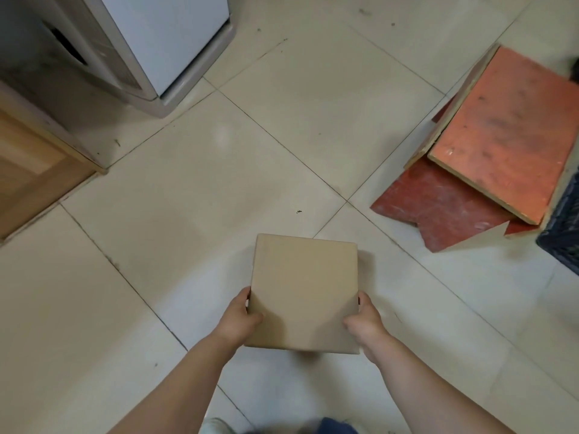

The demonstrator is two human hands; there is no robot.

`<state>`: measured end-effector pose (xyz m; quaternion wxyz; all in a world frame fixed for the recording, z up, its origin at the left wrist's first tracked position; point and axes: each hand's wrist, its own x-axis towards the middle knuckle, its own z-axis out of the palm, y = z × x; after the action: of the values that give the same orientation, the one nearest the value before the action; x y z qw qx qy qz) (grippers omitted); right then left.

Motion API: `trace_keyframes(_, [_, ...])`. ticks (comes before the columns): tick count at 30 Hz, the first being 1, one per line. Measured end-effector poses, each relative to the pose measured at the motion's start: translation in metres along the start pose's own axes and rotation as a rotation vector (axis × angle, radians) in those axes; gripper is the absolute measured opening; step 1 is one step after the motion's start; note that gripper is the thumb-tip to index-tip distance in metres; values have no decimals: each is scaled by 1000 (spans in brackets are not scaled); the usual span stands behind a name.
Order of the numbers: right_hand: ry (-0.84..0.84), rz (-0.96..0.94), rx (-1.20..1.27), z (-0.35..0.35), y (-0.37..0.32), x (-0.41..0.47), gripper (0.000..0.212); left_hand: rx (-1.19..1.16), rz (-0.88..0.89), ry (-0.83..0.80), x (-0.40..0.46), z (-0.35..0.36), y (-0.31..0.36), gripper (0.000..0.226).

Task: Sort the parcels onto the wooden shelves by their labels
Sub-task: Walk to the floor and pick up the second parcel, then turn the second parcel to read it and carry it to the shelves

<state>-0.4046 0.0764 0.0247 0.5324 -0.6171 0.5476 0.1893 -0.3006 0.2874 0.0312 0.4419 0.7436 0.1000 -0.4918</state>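
The parcel (304,292) was clamped between the left hand (239,321) and right hand (365,322), thumbs on top. No label showed; I judged turning it advisable before shelving.

Probably a storeroom or back room of a home or small shop; pale tiled floor (194,189), scuffed and spotted; a white appliance (163,36) standing on it; worn red boards (501,133) stacked loosely beside a dark crate (564,227).
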Motion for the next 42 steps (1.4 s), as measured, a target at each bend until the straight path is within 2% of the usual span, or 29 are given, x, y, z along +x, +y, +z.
trace_keyframes(3, [-10,-3,59,-15,-20,-30,57,-61,-4,25,-32,-8,19,50])
trace_keyframes(7, [-35,-21,158,-38,-61,-82,77,-133,7,69,-85,-24,57,53])
trace_keyframes(15, [-64,-153,229,-91,-182,-219,81,-323,71,140,-227,-74,173,51])
trace_keyframes(22, [-75,-286,186,-137,-292,-345,82,-398,213,204,-350,-131,274,26])
trace_keyframes(24, [-83,-303,215,-146,-320,-381,84,-404,240,232,-382,-146,298,29])
trace_keyframes(28, [-120,-383,266,-157,-366,-449,77,-370,307,263,-446,-176,342,41])
trace_keyframes(36, [-242,-543,344,-172,-424,-559,51,-233,415,298,-549,-226,383,44])
trace_keyframes(42, [-261,-628,265,-169,-440,-609,48,-305,467,317,-606,-245,389,47])
